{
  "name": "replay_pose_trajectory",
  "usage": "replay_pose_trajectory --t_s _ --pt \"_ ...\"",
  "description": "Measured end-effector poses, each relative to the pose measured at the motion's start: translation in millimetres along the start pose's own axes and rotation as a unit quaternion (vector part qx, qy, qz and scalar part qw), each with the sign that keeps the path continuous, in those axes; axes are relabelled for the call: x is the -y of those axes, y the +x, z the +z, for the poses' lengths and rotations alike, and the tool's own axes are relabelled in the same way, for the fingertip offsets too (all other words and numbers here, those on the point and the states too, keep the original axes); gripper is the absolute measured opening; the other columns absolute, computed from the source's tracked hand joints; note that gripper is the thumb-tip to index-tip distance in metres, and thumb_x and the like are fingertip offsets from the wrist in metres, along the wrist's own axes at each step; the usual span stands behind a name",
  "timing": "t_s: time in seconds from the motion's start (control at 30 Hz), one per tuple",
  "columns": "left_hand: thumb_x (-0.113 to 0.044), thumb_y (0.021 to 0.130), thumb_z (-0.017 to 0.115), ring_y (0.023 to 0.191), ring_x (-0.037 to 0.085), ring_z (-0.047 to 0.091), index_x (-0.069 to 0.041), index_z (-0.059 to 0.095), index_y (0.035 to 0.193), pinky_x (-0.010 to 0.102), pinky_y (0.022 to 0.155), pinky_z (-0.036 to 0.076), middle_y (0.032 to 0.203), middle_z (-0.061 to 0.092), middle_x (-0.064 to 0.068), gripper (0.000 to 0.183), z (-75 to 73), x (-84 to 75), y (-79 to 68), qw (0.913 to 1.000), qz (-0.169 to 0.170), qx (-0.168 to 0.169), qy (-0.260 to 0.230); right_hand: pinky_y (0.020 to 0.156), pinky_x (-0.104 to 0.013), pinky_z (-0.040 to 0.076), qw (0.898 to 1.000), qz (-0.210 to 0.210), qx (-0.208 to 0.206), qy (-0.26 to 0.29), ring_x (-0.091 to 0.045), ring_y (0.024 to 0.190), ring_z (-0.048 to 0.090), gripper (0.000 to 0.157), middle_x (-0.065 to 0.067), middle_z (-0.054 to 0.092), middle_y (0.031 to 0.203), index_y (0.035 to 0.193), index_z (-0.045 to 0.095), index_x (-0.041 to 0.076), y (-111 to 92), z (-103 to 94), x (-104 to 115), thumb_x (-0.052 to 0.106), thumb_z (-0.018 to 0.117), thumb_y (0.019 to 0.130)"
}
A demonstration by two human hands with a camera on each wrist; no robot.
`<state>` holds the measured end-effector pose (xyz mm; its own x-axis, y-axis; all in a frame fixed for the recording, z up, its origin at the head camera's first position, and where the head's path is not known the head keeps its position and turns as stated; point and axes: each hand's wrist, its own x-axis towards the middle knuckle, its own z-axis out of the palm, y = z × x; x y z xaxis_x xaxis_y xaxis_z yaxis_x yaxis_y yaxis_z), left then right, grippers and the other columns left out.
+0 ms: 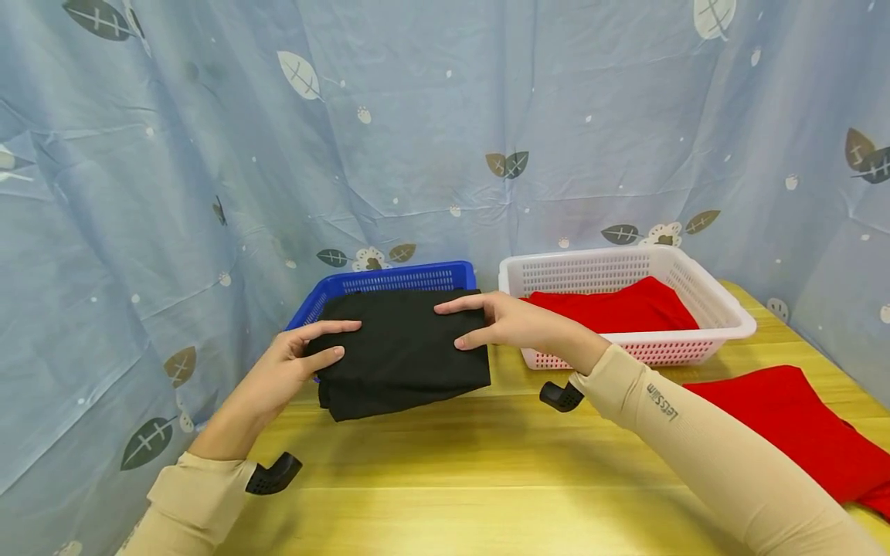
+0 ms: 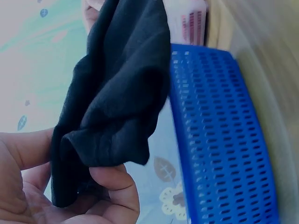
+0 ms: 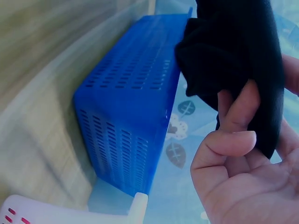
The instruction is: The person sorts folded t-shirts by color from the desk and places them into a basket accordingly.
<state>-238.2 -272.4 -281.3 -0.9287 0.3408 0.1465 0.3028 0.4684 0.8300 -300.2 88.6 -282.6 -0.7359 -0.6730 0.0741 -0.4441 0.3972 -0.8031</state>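
A folded black piece of cloth [image 1: 403,347] is held up by both hands in front of the blue basket [image 1: 306,307], overlapping much of it in the head view. At its left edge, my left hand [image 1: 295,357] grips the fabric, thumb on the near face; in the left wrist view, fingers [image 2: 114,179] curl under the folded layers. My right hand [image 1: 511,323] pinches the opposite edge, and its fingers [image 3: 240,107] bend round the cloth in the right wrist view. Loose folds of the underside show in both wrist views.
To the right stands a white basket [image 1: 730,316] with a red cloth [image 1: 612,309] inside. Another red cloth [image 1: 786,432] lies on the wooden table [image 1: 445,494], beyond my right forearm. A blue leaf-patterned curtain [image 1: 445,139] hangs behind the baskets.
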Motion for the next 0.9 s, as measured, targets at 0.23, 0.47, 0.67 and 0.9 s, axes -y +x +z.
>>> replay_pose_trajectory --t_s 0.23,0.47,0.67,0.9 --pt "-0.025 0.104 0.057 0.097 0.008 0.063 -0.018 0.055 0.145 0.026 0.075 0.055 0.158 0.036 0.007 0.042 -13.3 0.1 13.7 0.9995 -0.004 0.005 -0.031 0.054 -0.030 0.027 1.000 0.001 0.001 0.016 -0.019 0.054 0.019 0.056 0.001 0.022 0.061 0.142 0.054 0.042 20 -3.7 -1 0.031 0.075 0.091" --pt "-0.022 0.105 0.054 0.113 0.010 0.065 -0.017 0.051 0.148 0.028 0.089 0.057 0.160 0.032 0.010 0.044 -21.2 1.3 27.1 0.9980 -0.011 0.012 -0.061 0.058 -0.028 0.031 0.999 0.011 -0.010 0.034 -0.018 0.054 0.024 0.055 0.002 0.027 0.060 0.141 0.055 0.042 32 -7.9 -3 0.028 0.075 0.091" --pt "-0.022 0.105 0.055 0.105 0.013 0.062 -0.021 0.053 0.146 0.025 0.081 0.052 0.159 0.034 0.006 0.042 -27.3 0.7 39.1 0.9990 -0.033 -0.010 -0.027 0.053 -0.028 0.030 1.000 0.010 -0.017 0.018 -0.017 0.048 0.021 0.055 0.003 0.024 0.054 0.142 0.055 0.041 46 -11.3 -4 0.030 0.074 0.092" --pt "-0.020 0.105 0.053 0.110 0.014 0.060 -0.025 0.052 0.147 0.024 0.083 0.052 0.162 0.031 0.002 0.042 -33.7 0.4 53.2 0.9976 -0.062 -0.028 -0.014 0.057 -0.027 0.033 0.998 0.025 -0.038 0.045 -0.015 0.050 0.026 0.053 0.006 0.024 0.056 0.140 0.057 0.039 61 -12.3 -5 0.027 0.075 0.091"
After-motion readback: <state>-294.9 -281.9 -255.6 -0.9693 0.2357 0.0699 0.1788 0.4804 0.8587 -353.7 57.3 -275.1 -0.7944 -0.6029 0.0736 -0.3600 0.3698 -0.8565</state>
